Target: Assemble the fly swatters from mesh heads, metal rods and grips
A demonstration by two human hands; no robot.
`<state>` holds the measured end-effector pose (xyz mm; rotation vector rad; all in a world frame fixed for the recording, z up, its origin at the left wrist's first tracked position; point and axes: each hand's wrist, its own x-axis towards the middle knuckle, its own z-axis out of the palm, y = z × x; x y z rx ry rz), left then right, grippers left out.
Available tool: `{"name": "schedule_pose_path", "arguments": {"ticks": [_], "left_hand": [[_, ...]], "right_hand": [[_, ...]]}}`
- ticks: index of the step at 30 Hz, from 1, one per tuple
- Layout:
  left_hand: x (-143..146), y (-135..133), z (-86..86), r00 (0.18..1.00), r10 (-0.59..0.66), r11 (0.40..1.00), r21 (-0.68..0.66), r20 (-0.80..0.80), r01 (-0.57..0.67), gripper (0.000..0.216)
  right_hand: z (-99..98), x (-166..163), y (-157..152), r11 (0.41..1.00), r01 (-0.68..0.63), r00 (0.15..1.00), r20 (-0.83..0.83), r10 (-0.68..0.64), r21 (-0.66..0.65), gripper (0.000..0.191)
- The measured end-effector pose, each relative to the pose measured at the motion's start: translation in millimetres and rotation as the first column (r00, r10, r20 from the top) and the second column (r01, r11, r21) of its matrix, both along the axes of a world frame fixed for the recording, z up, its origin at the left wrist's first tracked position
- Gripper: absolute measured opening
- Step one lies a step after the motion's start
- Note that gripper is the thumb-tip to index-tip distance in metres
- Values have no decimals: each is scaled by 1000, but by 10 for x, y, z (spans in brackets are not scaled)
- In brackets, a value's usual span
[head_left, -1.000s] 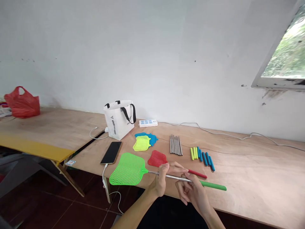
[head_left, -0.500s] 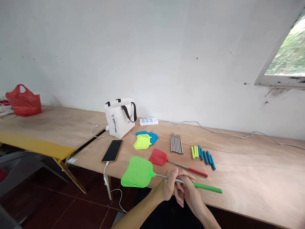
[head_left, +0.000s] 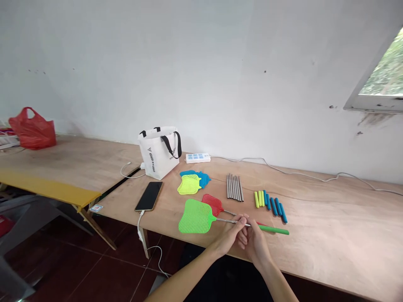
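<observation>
A green fly swatter [head_left: 195, 216] with a metal rod and a green grip is held level above the table's front edge. My left hand [head_left: 232, 233] is closed on the rod, its thumb along it. Close against it, my right hand [head_left: 255, 239] is closed around the rod near the green grip. Behind the green one lies a red fly swatter [head_left: 213, 204], its handle partly hidden by my hands. Farther back are a yellow swatter head [head_left: 189, 184], blue swatter heads [head_left: 204, 179], several metal rods [head_left: 234, 188], yellow grips [head_left: 259, 199] and blue grips [head_left: 276, 206].
A black phone [head_left: 149, 196] on a white charging cable lies left of the swatters. Behind it stands a white bag [head_left: 159, 155] beside a power strip [head_left: 197, 157], whose cord [head_left: 292, 171] runs along the wall. A red plastic bag [head_left: 34, 130] sits on the left table.
Both hands have moved the green swatter slightly away from me, and its head is now farther right, overlapping the red swatter head. The camera view has shifted a little.
</observation>
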<state>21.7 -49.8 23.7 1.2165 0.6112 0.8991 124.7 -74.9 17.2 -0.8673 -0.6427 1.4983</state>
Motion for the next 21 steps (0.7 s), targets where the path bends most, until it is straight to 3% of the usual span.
{"name": "schedule_pose_path", "arguments": {"ticks": [7, 15, 21], "left_hand": [[80, 60, -158, 997, 77, 996, -44, -7, -77, 70], [22, 68, -141, 996, 91, 996, -6, -24, -91, 78], [22, 66, -134, 995, 99, 994, 43, -14, -98, 73]], "right_hand": [[-63, 46, 45, 999, -53, 998, 35, 53, -3, 57], [-96, 36, 45, 995, -40, 996, 86, 32, 95, 51], [-113, 41, 72, 996, -23, 997, 73, 17, 82, 43]]}}
